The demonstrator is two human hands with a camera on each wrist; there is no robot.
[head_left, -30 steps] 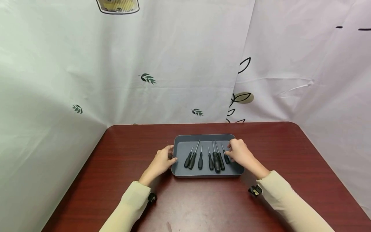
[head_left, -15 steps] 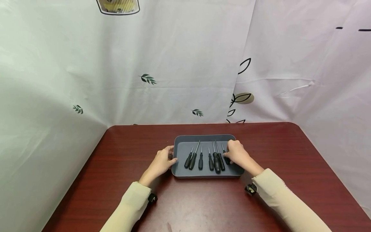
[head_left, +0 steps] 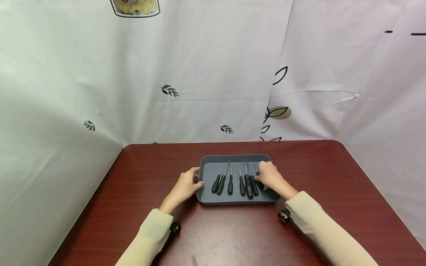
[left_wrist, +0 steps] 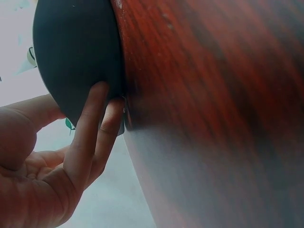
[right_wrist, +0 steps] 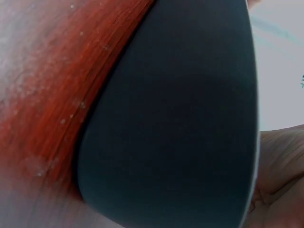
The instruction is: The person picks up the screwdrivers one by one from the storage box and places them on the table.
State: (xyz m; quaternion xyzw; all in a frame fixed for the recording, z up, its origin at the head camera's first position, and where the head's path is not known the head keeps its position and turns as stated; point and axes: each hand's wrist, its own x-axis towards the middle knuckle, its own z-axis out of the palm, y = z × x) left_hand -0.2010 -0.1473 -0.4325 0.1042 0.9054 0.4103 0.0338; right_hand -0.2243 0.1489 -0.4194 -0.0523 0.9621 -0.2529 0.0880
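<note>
Inside a grey tray [head_left: 229,200] on the table lie several black-handled screwdrivers [head_left: 230,184], their metal shafts pointing to the far side. My left hand [head_left: 184,186] grips the tray's left end, with the thumb over the rim; in the left wrist view, two fingers [left_wrist: 88,128] press on its outer wall. Over the tray's right part, my right hand [head_left: 270,177] has bent fingers at the rightmost screwdriver [head_left: 260,184] and partly covers its handle. Whether they pinch it is unclear. In the right wrist view the tray wall [right_wrist: 171,114] hides the fingertips.
A reddish-brown wooden table [head_left: 149,162] reaches past the tray on every side. White cloth [head_left: 206,74] with leaf prints hangs behind it and along both sides. Each wrist carries a small black camera.
My right hand has shifted a little to the left and now covers more of the rightmost screwdriver. The left hand, the tray and the other screwdrivers look unmoved.
</note>
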